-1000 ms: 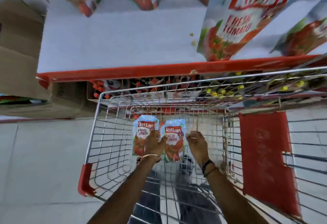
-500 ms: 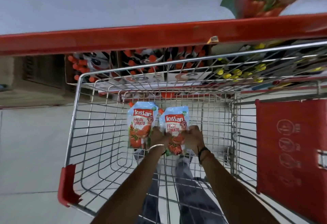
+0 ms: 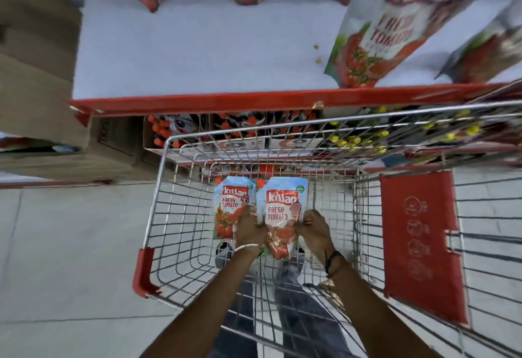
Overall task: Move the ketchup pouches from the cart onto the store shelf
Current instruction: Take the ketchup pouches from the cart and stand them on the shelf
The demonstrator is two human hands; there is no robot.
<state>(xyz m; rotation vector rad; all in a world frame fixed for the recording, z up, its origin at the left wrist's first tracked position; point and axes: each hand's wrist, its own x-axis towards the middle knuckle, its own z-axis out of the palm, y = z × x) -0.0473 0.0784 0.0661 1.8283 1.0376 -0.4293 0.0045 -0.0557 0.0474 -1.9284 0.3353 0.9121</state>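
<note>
Two ketchup pouches stand side by side inside the wire cart (image 3: 158, 194). My left hand (image 3: 250, 229) grips the left pouch (image 3: 228, 210) at its lower right edge. The right pouch (image 3: 282, 216) is held by my right hand (image 3: 315, 229) on its right side, with my left hand touching its other edge. The white store shelf (image 3: 197, 55) with a red front edge lies beyond the cart. Several ketchup pouches stand on it, the nearest (image 3: 375, 32) at the right front.
A red fold-down seat panel (image 3: 418, 244) closes the cart's right section. Below the shelf sit boxes of bottles with orange caps (image 3: 226, 129) and yellow caps (image 3: 353, 140). Cardboard boxes (image 3: 36, 75) stand at the left. Grey floor tiles (image 3: 70, 258) spread left of the cart.
My right hand came in from beside the right pouch and closed on it. Both pouches now sit a little higher in the cart, and my view tilted back up over the shelf.
</note>
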